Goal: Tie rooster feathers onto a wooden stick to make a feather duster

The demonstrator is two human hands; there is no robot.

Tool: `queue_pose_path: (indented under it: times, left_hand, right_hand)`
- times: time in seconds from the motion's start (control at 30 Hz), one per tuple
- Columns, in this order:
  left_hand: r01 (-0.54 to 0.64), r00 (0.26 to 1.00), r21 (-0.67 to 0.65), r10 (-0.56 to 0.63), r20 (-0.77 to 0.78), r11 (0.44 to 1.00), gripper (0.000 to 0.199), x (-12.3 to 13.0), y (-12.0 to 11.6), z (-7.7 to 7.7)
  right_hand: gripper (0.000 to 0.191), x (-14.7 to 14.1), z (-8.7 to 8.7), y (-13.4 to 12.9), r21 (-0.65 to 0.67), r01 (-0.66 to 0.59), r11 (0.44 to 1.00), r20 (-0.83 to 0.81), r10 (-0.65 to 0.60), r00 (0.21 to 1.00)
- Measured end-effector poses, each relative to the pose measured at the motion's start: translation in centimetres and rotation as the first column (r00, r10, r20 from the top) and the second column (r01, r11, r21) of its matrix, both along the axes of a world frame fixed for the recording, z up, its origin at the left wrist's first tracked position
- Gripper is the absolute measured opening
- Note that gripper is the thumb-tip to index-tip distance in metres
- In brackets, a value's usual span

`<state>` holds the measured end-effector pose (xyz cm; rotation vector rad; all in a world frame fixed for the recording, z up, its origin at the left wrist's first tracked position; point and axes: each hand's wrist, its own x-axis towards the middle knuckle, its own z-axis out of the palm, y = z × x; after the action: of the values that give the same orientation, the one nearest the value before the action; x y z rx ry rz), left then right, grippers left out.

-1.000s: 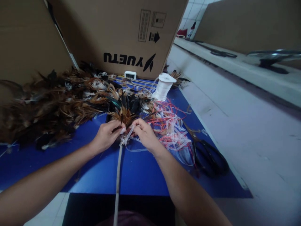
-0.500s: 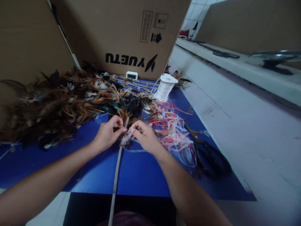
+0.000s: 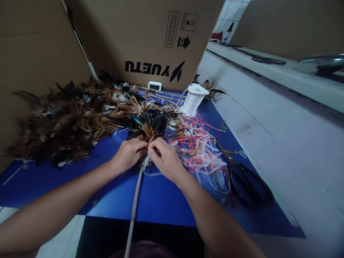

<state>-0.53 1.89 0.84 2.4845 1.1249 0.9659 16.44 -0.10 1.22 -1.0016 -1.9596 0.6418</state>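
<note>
- I see a feather bunch [image 3: 149, 127] at the centre of the frame, fanning upward from the top end of a thin stick [image 3: 135, 204], which runs down to the lower edge.
- So the bunch and stick look brought together, as I judge it, with the binding where they meet partly made; the hands cover most of that joint, so I can't tell how firm it is.
- What seems unfinished is the clear strip [image 3: 152, 174]: it hangs in a slack loop just below the fingers, and I see no trimmed end there.
- My right hand [image 3: 168, 159], right of centre, has thumb and forefinger drawn together in a pinch on the strip, the other fingers curled in behind.
- My left hand [image 3: 130, 154], left of centre, has its thumb and forefinger bent in close to the joint, their tips right up against the right hand's. Those tips are hidden, so I can't tell whether they close fully or what they have hold of.
- Around the work, I get a long feather pile [image 3: 72, 122] across the left of the frame, a white spool [image 3: 192, 102] above right of centre, a red-and-clear tangle [image 3: 205, 154] beside the right hand, and dark-handled scissors [image 3: 249, 184] at lower right, apart from both hands.
</note>
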Motion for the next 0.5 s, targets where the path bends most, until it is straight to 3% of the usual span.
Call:
queue_pose_path:
  times: [0.2, 0.37, 0.5]
  left_hand:
    - [-0.038, 0.999, -0.055, 0.036, -0.040, 0.998, 0.014, -0.19, -0.14, 0.11]
    - [-0.056, 0.998, -0.085, 0.056, -0.009, 0.995, 0.015, -0.37, -0.10, 0.32]
    - [-0.020, 0.999, -0.113, 0.024, 0.038, 0.993, 0.013, -0.37, -0.12, 0.31]
  right_hand:
    - [0.014, -0.03, 0.14, -0.06, 0.078, -0.018, 0.997, 0.010, 0.017, 1.000]
    - [0.028, 0.52, -0.06, 0.01, 0.033, -0.072, 0.997, 0.074, 0.070, 0.995]
    - [0.030, 0.65, -0.38, 0.03, 0.022, -0.030, 0.999, 0.136, 0.027, 0.990]
